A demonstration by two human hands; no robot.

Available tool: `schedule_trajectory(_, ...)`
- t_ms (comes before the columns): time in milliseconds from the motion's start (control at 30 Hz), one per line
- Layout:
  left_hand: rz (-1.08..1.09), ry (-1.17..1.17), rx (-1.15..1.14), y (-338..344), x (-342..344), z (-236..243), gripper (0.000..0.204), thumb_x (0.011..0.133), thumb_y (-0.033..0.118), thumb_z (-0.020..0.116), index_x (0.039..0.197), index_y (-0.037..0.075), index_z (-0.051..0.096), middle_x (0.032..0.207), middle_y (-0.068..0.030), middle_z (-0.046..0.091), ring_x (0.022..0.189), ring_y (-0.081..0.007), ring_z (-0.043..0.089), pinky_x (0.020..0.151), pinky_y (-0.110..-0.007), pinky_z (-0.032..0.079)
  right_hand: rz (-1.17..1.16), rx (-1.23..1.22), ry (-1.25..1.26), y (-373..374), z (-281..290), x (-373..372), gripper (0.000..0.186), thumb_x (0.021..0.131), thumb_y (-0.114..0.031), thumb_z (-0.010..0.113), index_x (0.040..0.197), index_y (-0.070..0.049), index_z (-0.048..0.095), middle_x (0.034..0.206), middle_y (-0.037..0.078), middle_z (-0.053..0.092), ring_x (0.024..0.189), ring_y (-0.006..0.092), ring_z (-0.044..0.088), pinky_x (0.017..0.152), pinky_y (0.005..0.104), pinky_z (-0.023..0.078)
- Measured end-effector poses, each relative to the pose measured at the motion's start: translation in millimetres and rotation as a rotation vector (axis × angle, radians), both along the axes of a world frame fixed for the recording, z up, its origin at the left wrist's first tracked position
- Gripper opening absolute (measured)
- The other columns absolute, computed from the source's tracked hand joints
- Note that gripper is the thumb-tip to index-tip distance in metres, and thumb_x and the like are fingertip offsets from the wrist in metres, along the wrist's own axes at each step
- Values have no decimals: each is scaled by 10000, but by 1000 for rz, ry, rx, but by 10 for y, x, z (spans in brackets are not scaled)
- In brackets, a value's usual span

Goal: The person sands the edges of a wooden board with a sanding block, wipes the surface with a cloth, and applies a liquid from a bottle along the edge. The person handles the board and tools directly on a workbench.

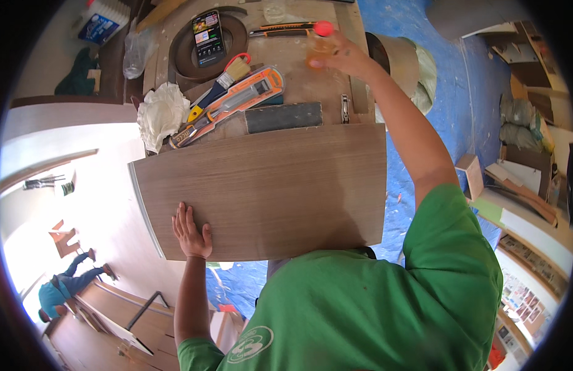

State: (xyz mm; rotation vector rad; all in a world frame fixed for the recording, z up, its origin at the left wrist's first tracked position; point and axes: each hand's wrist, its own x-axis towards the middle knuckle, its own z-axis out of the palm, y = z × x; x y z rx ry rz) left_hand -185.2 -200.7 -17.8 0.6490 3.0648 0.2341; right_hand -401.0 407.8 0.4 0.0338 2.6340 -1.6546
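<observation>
My left hand point(192, 234) lies flat on a brown wood-grain panel point(268, 191), near its lower left corner, with the fingers stretched out. At the far right of the worktable, my right hand point(345, 59) is wrapped around a small clear bottle point(321, 44) with a red cap and amber liquid inside. Beside that bottle lie orange-and-black utility knives point(280, 29). Along the panel's far edge rest a dark flat block point(284, 117), a small metal piece point(345, 108), an orange packaged tool point(243, 96), a paintbrush point(228, 77) and crumpled white paper point(163, 114).
A phone point(208, 38) with a lit screen lies over a coil of brown edge strip point(240, 43). Blue sheeting point(453, 86) covers the floor. Shelves and boards point(527, 185) line the right side. Another person point(64, 287) is at the lower left, by a table with boards.
</observation>
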Motion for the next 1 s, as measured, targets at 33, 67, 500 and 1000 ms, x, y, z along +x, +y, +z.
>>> schedule_trajectory(33, 2, 0, 2, 15, 6, -8, 671, 1002, 421, 486, 1547, 43, 384, 1644, -188, 349, 1511, -379, 328, 1240, -575, 209, -44, -22, -6, -74, -7, 26, 839, 732, -380, 934, 1440, -115, 570, 1278, 86, 634, 1122, 241, 603, 1003, 362, 479)
schedule_trajectory(67, 6, -2, 8, 26, 16, -5, 668, 1001, 419, 489, 1544, 42, 390, 1645, -184, 350, 1514, -375, 326, 1243, -571, 208, -71, -73, 3, -142, 52, 89, 768, 755, -367, 922, 1401, -116, 592, 1221, 63, 648, 1090, 218, 614, 974, 349, 487)
schedule_trajectory(500, 90, 24, 123, -205, 16, -4, 673, 988, 413, 579, 1534, 54, 419, 1634, -158, 374, 1510, -371, 328, 1247, -551, 201, -1095, -665, 154, -358, 271, 2951, 550, 929, -220, 795, 1364, -110, 479, 1150, 77, 644, 845, 215, 701, 736, 335, 585)
schedule_trajectory(1000, 779, -231, 356, -1483, -1043, -414, 805, 967, 587, 591, 1435, -64, 525, 1382, -326, 594, 1319, -459, 554, 1110, -490, 435, -1226, -364, 336, -846, -485, 3636, 634, 919, -126, 798, 1439, -67, 439, 1292, 61, 582, 1151, 191, 566, 1017, 343, 447)
